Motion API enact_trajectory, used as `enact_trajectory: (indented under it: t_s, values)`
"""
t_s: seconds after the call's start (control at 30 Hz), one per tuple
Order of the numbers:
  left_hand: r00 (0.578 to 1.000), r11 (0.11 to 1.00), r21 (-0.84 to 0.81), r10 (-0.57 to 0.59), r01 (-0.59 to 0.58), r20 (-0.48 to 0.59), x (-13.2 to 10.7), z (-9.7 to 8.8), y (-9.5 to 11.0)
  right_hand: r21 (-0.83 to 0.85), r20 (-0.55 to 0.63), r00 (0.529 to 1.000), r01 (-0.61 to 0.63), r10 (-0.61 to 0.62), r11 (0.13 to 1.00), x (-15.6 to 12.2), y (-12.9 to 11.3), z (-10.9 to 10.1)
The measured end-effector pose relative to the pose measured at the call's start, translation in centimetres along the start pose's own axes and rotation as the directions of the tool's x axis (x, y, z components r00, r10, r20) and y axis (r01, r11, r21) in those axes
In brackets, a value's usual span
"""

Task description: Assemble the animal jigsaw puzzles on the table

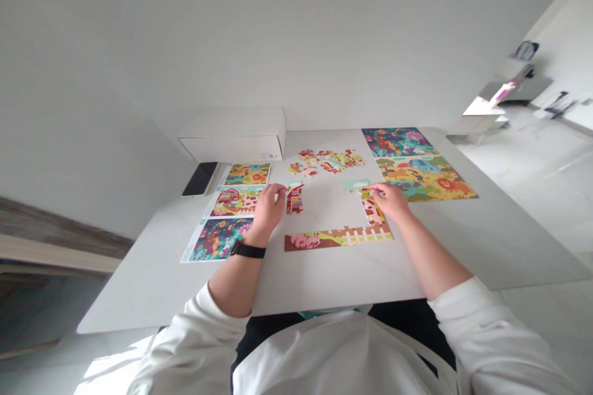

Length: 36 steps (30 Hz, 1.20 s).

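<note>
On the white table (324, 278) lies a partly built jigsaw: a bottom strip with a fence (338, 237) and a right-hand column (373, 210) rising from it. My left hand (269, 207), a black watch on its wrist, pinches the edge of a red barn piece (295, 199) that rests on the table. My right hand (391, 199) lies with its fingers curled on the top of the right-hand column, beside a pale blue piece (356, 184). A heap of several loose pieces (327, 162) sits farther back.
A sheet with three reference pictures (229, 210) lies to the left. Two finished puzzles (414, 163) lie at the right. A white box (236, 136) stands against the wall, with a black phone (200, 178) beside it. The floor and shelf items are at far right.
</note>
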<state>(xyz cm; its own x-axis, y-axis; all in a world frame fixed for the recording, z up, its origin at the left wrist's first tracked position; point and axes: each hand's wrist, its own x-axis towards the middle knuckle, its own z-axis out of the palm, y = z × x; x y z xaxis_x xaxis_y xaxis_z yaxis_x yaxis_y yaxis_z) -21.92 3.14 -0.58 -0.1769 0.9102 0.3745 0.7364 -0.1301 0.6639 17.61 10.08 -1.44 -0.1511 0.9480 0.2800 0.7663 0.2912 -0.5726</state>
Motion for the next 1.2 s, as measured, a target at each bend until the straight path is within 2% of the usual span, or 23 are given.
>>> enact_trajectory:
  t_s: [0.13, 0.27, 0.37, 0.47, 0.6, 0.77, 0.97, 1.1, 1.2]
  values:
    - [0.979, 0.977, -0.076, -0.200, 0.198, -0.028, 0.1, -0.7, 0.3, 0.023, -0.001, 0.999, 0.041, -0.041, 0.999, 0.1, -0.3, 0.4]
    - [0.962, 0.963, -0.073, -0.265, 0.261, -0.061, 0.1, -0.9, 0.5, 0.041, -0.002, 0.999, 0.049, -0.049, 0.998, 0.2, -0.1, 0.6]
    - [0.956, 0.954, -0.058, -0.294, 0.293, 0.002, 0.1, -0.7, 0.5, 0.070, 0.000, 0.998, 0.055, -0.055, 0.996, 0.3, 0.2, 0.7]
    - [0.960, 0.958, -0.065, -0.278, 0.279, 0.026, 0.0, -0.3, 0.2, 0.101, -0.037, 0.998, 0.053, -0.050, 0.993, 0.4, 0.3, 0.7]
    - [0.977, 0.965, -0.164, -0.211, 0.203, -0.034, 0.0, 0.5, -0.2, 0.129, -0.082, 0.996, 0.053, -0.043, 0.990, 0.9, 0.3, 0.7]
    - [0.982, 0.958, -0.248, -0.168, 0.141, -0.091, 0.1, 1.3, -0.5, 0.069, -0.124, 0.988, 0.097, -0.087, 0.993, 2.8, -0.5, 0.9]
    - [0.988, 0.959, -0.251, -0.148, 0.134, -0.038, 0.1, 1.5, -0.2, -0.091, 0.043, 0.969, 0.245, -0.242, 0.965, 7.5, -4.0, 3.2]
    - [0.988, 0.958, -0.255, -0.146, 0.130, -0.045, 0.2, 1.2, 0.1, -0.227, 0.117, 0.965, 0.254, -0.233, 0.940, 10.9, -6.7, 6.1]
    - [0.987, 0.955, -0.259, -0.156, 0.145, -0.025, 0.1, 1.2, 0.2, -0.308, 0.145, 0.967, 0.247, -0.211, 0.919, 12.5, -7.6, 7.9]
